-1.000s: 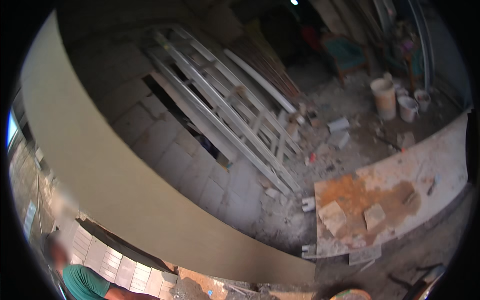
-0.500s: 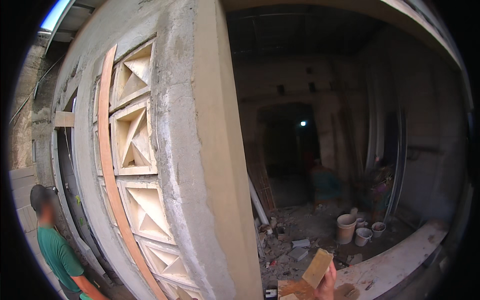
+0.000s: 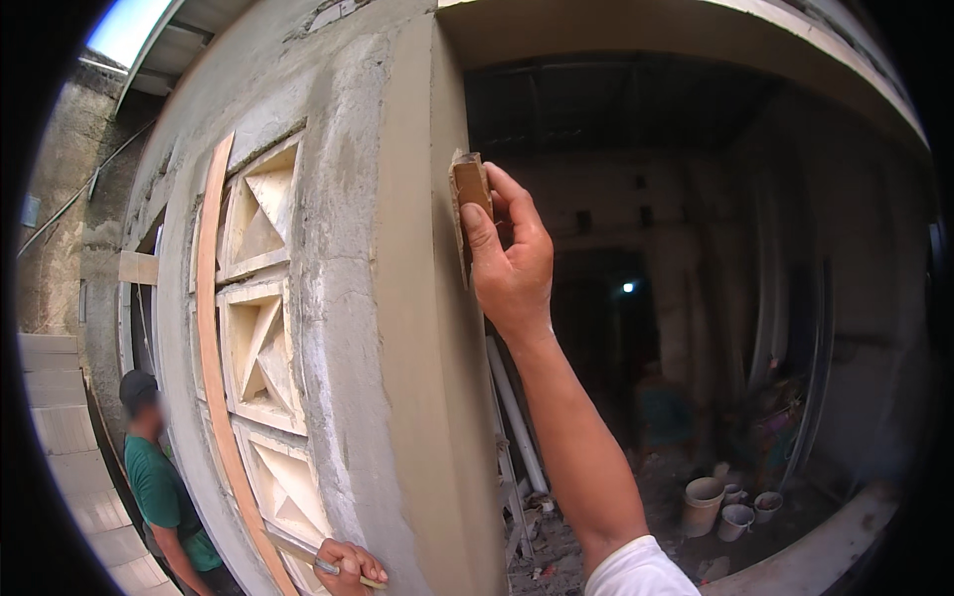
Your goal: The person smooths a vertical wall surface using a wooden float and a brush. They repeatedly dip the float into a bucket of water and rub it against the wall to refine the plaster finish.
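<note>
My right hand (image 3: 515, 253) is raised at the edge of the doorway, thumb and fingers closed round the brown grip of a small plastering float (image 3: 473, 189). The float's thin face is against the inner side of the smooth tan plastered door jamb (image 3: 452, 328). Low in the view, my left hand (image 3: 348, 568) closes round the handle of what looks like a trowel (image 3: 288, 545). Its flat grey end points left, by a long wooden strip (image 3: 221, 368) on the wall. Pale vent blocks (image 3: 260, 348) with triangular recesses sit beside that strip.
A person in a green shirt (image 3: 164, 482) stands at the far left beside the wall. Inside the dark room are several buckets (image 3: 703, 505), rubble (image 3: 542, 556) and a white pipe (image 3: 517, 417) leaning near the jamb. A pale ledge (image 3: 825, 551) curves along the lower right.
My right hand has risen from the low ledge to the jamb, bringing the float against it. My left hand with the trowel has come into view at the bottom. The view has shifted slightly.
</note>
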{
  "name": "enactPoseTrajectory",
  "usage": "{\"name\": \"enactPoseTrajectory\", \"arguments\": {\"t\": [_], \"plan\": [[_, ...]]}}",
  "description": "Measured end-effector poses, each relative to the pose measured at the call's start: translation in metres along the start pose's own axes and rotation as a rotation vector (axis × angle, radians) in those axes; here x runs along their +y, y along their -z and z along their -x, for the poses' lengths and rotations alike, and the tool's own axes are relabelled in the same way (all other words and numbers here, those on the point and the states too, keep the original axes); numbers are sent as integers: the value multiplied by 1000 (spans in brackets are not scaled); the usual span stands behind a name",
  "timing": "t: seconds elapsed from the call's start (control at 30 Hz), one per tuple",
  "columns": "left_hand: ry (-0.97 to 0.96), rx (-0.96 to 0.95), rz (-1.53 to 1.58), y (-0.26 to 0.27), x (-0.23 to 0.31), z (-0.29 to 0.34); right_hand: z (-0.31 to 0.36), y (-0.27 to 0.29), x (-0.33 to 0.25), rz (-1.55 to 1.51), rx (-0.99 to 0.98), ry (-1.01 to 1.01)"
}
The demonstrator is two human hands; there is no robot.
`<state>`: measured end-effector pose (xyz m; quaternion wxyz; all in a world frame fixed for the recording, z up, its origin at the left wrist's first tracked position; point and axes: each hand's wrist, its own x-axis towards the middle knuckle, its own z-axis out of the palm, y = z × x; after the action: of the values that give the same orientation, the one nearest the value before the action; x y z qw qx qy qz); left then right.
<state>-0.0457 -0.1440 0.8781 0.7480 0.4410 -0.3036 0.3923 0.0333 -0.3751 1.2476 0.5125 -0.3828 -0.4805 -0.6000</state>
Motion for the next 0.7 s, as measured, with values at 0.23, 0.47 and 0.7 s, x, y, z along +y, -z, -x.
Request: {"name": "enactPoseTrajectory", "arguments": {"t": [0.23, 0.47, 0.7], "plan": [[-32, -4, -49, -2, 5, -4, -62, -16, 12, -24, 165, -122], [-146, 14, -54, 6, -5, -3, -181, -35, 27, 80, 111, -89], [-116, 74, -34, 0, -4, -5, -231, -55, 33, 126, 106, -244]]}}
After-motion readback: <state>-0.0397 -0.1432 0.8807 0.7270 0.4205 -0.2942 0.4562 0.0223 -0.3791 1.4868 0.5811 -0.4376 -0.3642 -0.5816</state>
